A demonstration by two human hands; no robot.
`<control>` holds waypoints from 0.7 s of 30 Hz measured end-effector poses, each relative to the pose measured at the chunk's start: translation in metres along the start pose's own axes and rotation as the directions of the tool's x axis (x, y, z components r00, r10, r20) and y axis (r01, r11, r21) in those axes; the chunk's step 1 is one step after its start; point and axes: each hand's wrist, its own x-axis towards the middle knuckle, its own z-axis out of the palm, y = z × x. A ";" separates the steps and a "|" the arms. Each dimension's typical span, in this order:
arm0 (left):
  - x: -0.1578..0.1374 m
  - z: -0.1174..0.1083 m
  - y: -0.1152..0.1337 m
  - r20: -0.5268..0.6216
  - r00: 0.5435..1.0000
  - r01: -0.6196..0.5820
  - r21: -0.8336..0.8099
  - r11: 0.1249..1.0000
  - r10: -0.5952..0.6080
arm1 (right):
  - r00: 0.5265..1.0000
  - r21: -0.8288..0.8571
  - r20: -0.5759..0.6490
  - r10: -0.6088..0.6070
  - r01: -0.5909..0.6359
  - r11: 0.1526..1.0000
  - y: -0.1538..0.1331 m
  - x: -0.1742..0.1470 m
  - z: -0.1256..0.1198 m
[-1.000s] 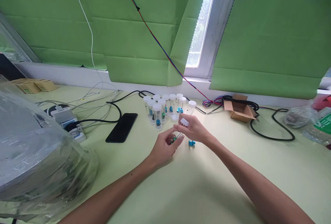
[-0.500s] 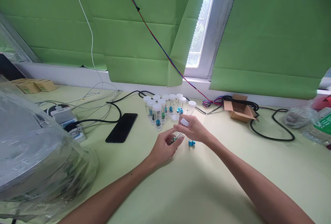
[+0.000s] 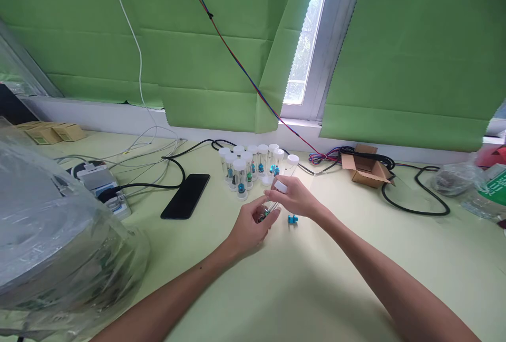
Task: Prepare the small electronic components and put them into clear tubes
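While the left hand (image 3: 248, 227) curls partly closed around the lower end of a clear tube (image 3: 273, 206), the right hand (image 3: 299, 196) pinches it near its white end (image 3: 281, 186), so neither is nearer. Its long axis slants between them over the worktop (image 3: 336, 263), white end pointing away and rightward, green bits (image 3: 263, 215) low down (a blue part (image 3: 292, 220) lies near the right hand).

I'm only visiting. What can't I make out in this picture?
All in the head view:
1. Green contents of the clear tube: too small to identify, partly covered by the left hand.
2. Rear tubes: lower parts hidden behind the front tubes.
3. Large object at left: blurred by clear plastic, cut off by the left edge.
4. Bottle: cut off by the right edge.
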 end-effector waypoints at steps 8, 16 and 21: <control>0.001 0.000 0.000 -0.020 1.000 -0.011 0.004 1.000 0.011 | 1.000 -0.006 0.027 0.010 -0.010 1.000 -0.003 0.000 -0.003; 0.004 -0.002 -0.008 -0.026 0.999 -0.035 0.017 0.999 0.036 | 1.000 -0.098 0.017 0.002 -0.001 0.995 -0.006 -0.001 -0.006; 0.005 -0.004 -0.008 -0.021 0.995 -0.092 0.066 0.994 0.094 | 1.000 -0.130 0.001 -0.021 0.021 0.991 -0.009 -0.003 -0.007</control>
